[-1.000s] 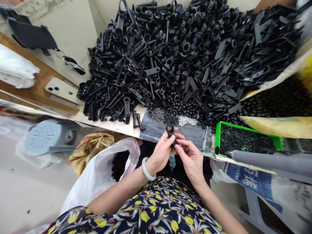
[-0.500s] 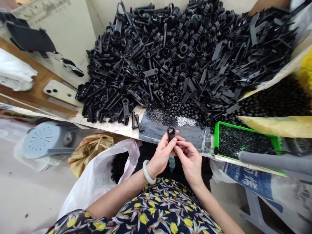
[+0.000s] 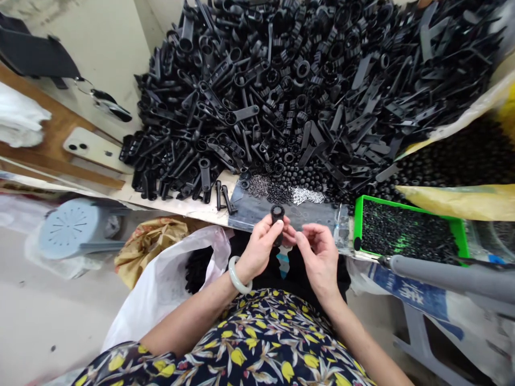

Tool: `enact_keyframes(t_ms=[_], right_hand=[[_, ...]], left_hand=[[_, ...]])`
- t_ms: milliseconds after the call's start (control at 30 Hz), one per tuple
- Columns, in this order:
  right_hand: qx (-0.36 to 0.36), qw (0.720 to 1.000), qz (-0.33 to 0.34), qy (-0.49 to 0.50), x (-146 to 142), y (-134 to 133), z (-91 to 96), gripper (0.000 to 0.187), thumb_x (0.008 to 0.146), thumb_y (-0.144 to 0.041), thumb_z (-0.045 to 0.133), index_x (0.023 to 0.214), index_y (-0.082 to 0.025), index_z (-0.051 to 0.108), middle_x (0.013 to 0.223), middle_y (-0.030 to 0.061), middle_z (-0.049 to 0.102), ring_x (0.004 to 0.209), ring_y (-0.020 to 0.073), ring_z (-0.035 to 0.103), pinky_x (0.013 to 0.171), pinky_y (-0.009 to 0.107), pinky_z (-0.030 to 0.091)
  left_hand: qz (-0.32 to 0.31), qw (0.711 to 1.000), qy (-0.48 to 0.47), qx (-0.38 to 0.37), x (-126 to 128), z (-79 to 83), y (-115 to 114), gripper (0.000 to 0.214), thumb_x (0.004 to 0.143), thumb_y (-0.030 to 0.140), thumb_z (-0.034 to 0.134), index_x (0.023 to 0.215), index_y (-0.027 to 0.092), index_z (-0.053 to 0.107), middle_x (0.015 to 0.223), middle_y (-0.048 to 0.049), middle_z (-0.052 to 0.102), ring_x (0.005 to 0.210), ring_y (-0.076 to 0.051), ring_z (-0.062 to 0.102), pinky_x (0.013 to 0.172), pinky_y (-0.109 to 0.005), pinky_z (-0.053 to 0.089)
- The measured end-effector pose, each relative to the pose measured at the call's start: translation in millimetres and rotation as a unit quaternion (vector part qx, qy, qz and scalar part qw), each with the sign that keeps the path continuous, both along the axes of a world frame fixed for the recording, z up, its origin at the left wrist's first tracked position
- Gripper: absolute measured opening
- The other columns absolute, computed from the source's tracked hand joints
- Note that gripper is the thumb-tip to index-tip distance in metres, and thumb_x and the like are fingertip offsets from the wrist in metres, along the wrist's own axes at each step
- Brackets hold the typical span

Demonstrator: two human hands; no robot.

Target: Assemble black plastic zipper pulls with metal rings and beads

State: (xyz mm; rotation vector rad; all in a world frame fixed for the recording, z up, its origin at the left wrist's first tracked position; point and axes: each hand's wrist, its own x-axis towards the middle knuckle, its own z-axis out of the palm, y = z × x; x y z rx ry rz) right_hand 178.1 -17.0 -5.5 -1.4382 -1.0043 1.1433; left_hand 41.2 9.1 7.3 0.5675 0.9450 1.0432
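Note:
My left hand (image 3: 261,242), with a pale bangle at the wrist, is closed around a small black plastic part (image 3: 277,213). The part stands upright in the grip, its round ringed head at the top and its lower end mostly covered by the fingers. Just to the right, my right hand (image 3: 319,254) is apart from the part, with thumb and forefinger drawn together. Anything between those fingertips is too small to make out. Beyond the hands, a dark mat (image 3: 257,212) carries little heaps of silver pins (image 3: 307,196) and tiny black pieces (image 3: 278,193).
A large pile of black plastic parts (image 3: 245,112) covers the back of the bench. On the right stands a green tray (image 3: 358,222) of small black pieces, close to a grey bar (image 3: 446,273). A phone (image 3: 94,150) lies left; a white bag (image 3: 148,300) hangs below.
My right hand has drawn away from the black part to the right. My left hand has shifted slightly left, still gripping the part, which is now more upright.

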Motion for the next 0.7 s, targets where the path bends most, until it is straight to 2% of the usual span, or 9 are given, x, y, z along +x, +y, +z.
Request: enact_keyframes(t_ms=[33, 100, 200, 300, 400, 500, 567, 633, 700], right_hand=[[-0.005, 1.000, 0.024, 0.011, 2.1, 4.0, 0.4, 0.040, 0.088, -0.042, 0.079, 0.120, -0.025, 0.064, 0.103, 0.0031, 0.068, 0.092, 0.0177, 0.065, 0.081, 0.030, 0.055], [-0.044, 0.989, 0.119, 0.075, 4.5, 11.3, 2.4, 0.056, 0.086, -0.044, 0.080, 0.135, -0.027, 0.060, 0.110, 0.0040, 0.068, 0.089, 0.0171, 0.064, 0.075, 0.028, 0.055], [-0.106, 0.948, 0.244, 0.172, 5.1, 17.0, 8.9, 0.059, 0.088, -0.047, 0.076, 0.142, -0.027, 0.060, 0.097, 0.0013, 0.068, 0.069, 0.0123, 0.057, 0.059, 0.024, 0.048], [-0.103, 0.938, 0.281, 0.176, 5.6, 17.9, 17.7, 0.052, 0.089, -0.044, 0.076, 0.136, -0.024, 0.068, 0.078, -0.0030, 0.061, 0.060, 0.0097, 0.049, 0.055, 0.022, 0.042], [-0.097, 0.928, 0.319, 0.166, 8.7, 17.8, 24.9, 0.050, 0.091, -0.042, 0.075, 0.137, -0.023, 0.068, 0.067, -0.0055, 0.056, 0.056, 0.0102, 0.049, 0.054, 0.023, 0.041], [-0.100, 0.914, 0.361, 0.158, 13.8, 16.9, 26.9, 0.053, 0.092, -0.042, 0.074, 0.141, -0.023, 0.065, 0.067, -0.0045, 0.058, 0.056, 0.0108, 0.051, 0.055, 0.024, 0.042], [-0.103, 0.910, 0.375, 0.145, 17.1, 16.0, 25.2, 0.054, 0.092, -0.043, 0.074, 0.141, -0.021, 0.065, 0.070, -0.0034, 0.061, 0.056, 0.0101, 0.051, 0.054, 0.023, 0.042], [-0.107, 0.909, 0.378, 0.138, 19.6, 15.9, 22.7, 0.055, 0.092, -0.043, 0.075, 0.141, -0.021, 0.065, 0.071, -0.0033, 0.062, 0.055, 0.0095, 0.051, 0.054, 0.023, 0.043], [-0.110, 0.908, 0.379, 0.139, 21.4, 17.1, 20.2, 0.056, 0.093, -0.043, 0.073, 0.143, -0.021, 0.064, 0.069, -0.0039, 0.061, 0.055, 0.0098, 0.053, 0.056, 0.023, 0.046]], left_hand=[[-0.030, 1.000, -0.002, 0.004, -2.4, 2.6, 0.0, 0.031, 0.092, 0.045, 0.074, 0.105, 0.018, 0.069, 0.091, -0.0059, 0.074, 0.073, -0.017, 0.069, 0.072, -0.030, 0.056], [-0.098, 0.995, 0.012, 0.035, -8.6, 9.2, -0.3, 0.033, 0.092, 0.047, 0.074, 0.108, 0.018, 0.071, 0.099, -0.0076, 0.073, 0.074, -0.018, 0.069, 0.068, -0.029, 0.056], [-0.196, 0.974, 0.059, 0.101, -22.5, 20.4, 0.8, 0.031, 0.095, 0.046, 0.070, 0.110, 0.019, 0.074, 0.100, -0.0091, 0.072, 0.079, -0.020, 0.068, 0.071, -0.030, 0.057], [-0.274, 0.940, 0.117, 0.165, -38.7, 28.2, 3.6, 0.025, 0.101, 0.038, 0.061, 0.112, 0.019, 0.074, 0.094, -0.0091, 0.072, 0.081, -0.021, 0.069, 0.077, -0.032, 0.056], [-0.331, 0.907, 0.150, 0.212, -50.5, 32.3, 5.3, 0.026, 0.105, 0.032, 0.051, 0.117, 0.020, 0.071, 0.096, -0.0106, 0.075, 0.083, -0.023, 0.071, 0.082, -0.035, 0.055], [-0.370, 0.882, 0.172, 0.235, -54.2, 36.0, 4.2, 0.024, 0.105, 0.029, 0.049, 0.112, 0.020, 0.071, 0.098, -0.0124, 0.077, 0.088, -0.024, 0.073, 0.085, -0.037, 0.054], [-0.382, 0.878, 0.177, 0.228, -52.3, 37.4, 1.2, 0.024, 0.105, 0.029, 0.050, 0.110, 0.020, 0.071, 0.099, -0.0134, 0.077, 0.089, -0.025, 0.073, 0.083, -0.036, 0.054], [-0.378, 0.891, 0.157, 0.196, -47.9, 35.9, -3.2, 0.025, 0.105, 0.031, 0.050, 0.116, 0.020, 0.070, 0.100, -0.0135, 0.077, 0.087, -0.025, 0.074, 0.079, -0.035, 0.055], [-0.346, 0.911, 0.142, 0.173, -42.8, 30.6, -7.8, 0.025, 0.104, 0.033, 0.054, 0.118, 0.019, 0.070, 0.099, -0.0121, 0.077, 0.085, -0.024, 0.073, 0.078, -0.034, 0.055]])
